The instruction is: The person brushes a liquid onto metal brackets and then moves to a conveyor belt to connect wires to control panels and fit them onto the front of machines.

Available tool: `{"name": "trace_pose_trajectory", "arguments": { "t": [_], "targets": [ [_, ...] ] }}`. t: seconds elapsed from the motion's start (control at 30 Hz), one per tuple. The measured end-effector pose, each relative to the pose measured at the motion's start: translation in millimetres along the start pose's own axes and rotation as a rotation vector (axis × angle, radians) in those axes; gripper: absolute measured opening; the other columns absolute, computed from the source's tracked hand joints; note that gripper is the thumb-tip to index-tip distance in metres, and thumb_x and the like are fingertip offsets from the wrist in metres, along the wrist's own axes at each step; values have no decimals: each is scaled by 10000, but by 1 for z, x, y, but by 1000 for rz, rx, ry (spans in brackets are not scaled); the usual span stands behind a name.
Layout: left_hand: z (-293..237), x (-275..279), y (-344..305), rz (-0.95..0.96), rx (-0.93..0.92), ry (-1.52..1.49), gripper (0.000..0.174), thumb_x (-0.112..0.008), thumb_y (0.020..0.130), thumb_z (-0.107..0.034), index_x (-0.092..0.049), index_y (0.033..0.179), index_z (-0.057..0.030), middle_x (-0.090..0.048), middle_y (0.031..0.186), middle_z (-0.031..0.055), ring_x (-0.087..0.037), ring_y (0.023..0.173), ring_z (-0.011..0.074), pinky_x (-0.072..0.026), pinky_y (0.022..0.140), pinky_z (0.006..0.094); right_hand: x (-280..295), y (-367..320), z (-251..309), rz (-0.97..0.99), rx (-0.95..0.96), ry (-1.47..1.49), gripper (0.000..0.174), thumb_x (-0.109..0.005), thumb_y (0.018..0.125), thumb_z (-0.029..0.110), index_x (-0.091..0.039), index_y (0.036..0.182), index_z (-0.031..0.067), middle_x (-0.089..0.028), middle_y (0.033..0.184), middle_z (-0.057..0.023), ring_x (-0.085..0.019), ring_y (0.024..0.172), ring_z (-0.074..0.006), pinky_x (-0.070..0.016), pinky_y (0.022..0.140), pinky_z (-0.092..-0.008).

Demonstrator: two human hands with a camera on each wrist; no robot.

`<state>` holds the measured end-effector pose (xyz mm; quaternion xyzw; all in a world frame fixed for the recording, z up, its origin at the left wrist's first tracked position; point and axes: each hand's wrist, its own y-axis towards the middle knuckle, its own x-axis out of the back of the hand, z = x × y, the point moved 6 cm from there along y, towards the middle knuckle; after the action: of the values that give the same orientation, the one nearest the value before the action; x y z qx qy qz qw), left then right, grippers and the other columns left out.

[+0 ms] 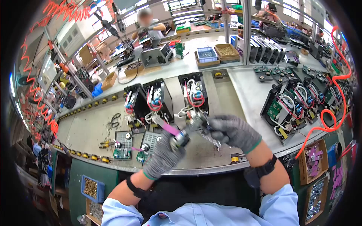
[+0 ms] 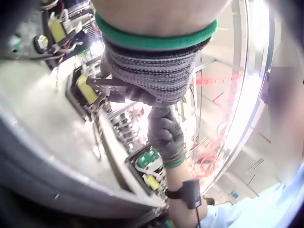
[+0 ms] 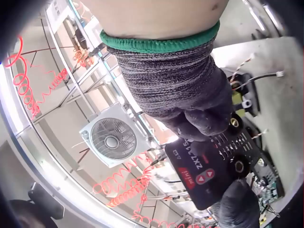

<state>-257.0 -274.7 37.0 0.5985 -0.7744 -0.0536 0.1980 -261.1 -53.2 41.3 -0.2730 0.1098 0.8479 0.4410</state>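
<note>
A black panel (image 3: 183, 164) marked "mini" is held up between a worker's gloved hands above the surface (image 1: 85, 130). The left hand (image 1: 166, 152) grips it firmly by one edge; the right hand (image 1: 235, 132) has its fingers bent in at the opposite edge, though whether they pinch anything cannot be told. Just beyond stand three open units (image 1: 158, 96), with green boards (image 1: 123, 153) lying to the left and more units (image 1: 278, 109) at right. A person (image 1: 155, 34) is on the far side, near a blue bin (image 1: 206, 55).
</note>
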Motion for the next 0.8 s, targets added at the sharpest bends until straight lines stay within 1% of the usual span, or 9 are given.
{"name": "trace_pose_trajectory", "arguments": {
  "t": [0.07, 0.17, 0.33, 0.43, 0.57, 0.63, 0.67, 0.73, 0.8],
  "targets": [
    [-26, 22, 41, -94, -3, -146, 204, -657, 914, -53, -564, 1092, -86, -629, 940, 56, -631, 850, 150, -549, 763, 256, -6, 31, 39, 13, 158, -71, 412, -698, 963, 266, -616, 1257, -10, -688, 974, -51, -582, 712, -50, -472, 566, -185],
    [-83, 37, 90, -4, -57, 321, 329, -745, 836, -48, -618, 1140, -36, -664, 962, 34, -619, 873, 119, -529, 806, 277, -13, 62, 73, -151, 300, -260, 262, -663, 990, 229, -675, 1181, 49, -703, 913, -29, -618, 718, -81, -529, 636, -227],
    [-9, 48, 105, 184, 91, 98, 484, -836, 804, -171, -641, 1221, -23, -699, 1033, 13, -637, 902, 87, -543, 799, 277, 51, 58, -14, -636, 630, -918, 209, -651, 977, 207, -696, 1091, 38, -710, 847, -145, -663, 698, -202, -532, 661, -348],
    [2, 33, 89, 289, 185, 81, 499, -863, 791, -212, -659, 1205, -22, -705, 955, -5, -628, 834, 64, -537, 759, 253, 48, 58, -70, -875, 579, -1408, 214, -634, 1000, 193, -658, 1123, 19, -696, 848, -57, -665, 759, -153, -518, 655, -323],
    [31, 31, 92, 414, 325, 229, 485, -874, 784, -240, -682, 1165, -9, -703, 953, -5, -634, 798, 65, -544, 730, 245, 53, 73, -96, -1020, 678, -1443, 155, -604, 1004, 158, -651, 1081, 33, -663, 811, -36, -629, 680, -156, -492, 604, -336],
    [30, 29, 90, 415, 450, -181, 487, -868, 781, -243, -687, 1164, -3, -705, 970, -4, -643, 809, 78, -552, 745, 244, 69, 87, -123, -665, 267, -657, 138, -588, 1009, 140, -631, 1123, 75, -649, 862, -37, -583, 634, -136, -468, 541, -314],
    [25, 34, 92, 402, 452, -128, 493, -846, 784, -251, -683, 1173, 5, -707, 994, 9, -646, 863, 91, -554, 800, 261, 67, 83, -120, -658, 258, -661, 138, -588, 1009, 140, -631, 1123, 75, -649, 862, -37, -583, 634, -136, -468, 541, -314],
    [39, 44, 96, 410, 456, -125, 491, -832, 785, -253, -681, 1172, 8, -706, 1005, 18, -645, 889, 98, -550, 831, 271, 53, 82, -142, -375, -15, 442, 107, -602, 1012, 149, -638, 1098, 96, -662, 896, -61, -556, 625, -125, -455, 487, -285],
    [45, 45, 94, 407, 474, -133, 481, -803, 789, -256, -680, 1167, 15, -705, 1024, 32, -643, 925, 117, -538, 885, 291, 45, 75, -141, -435, 3, 420, 109, -610, 1013, 165, -630, 1101, 104, -664, 909, -50, -542, 619, -114, -438, 469, -262]
  ]
}}
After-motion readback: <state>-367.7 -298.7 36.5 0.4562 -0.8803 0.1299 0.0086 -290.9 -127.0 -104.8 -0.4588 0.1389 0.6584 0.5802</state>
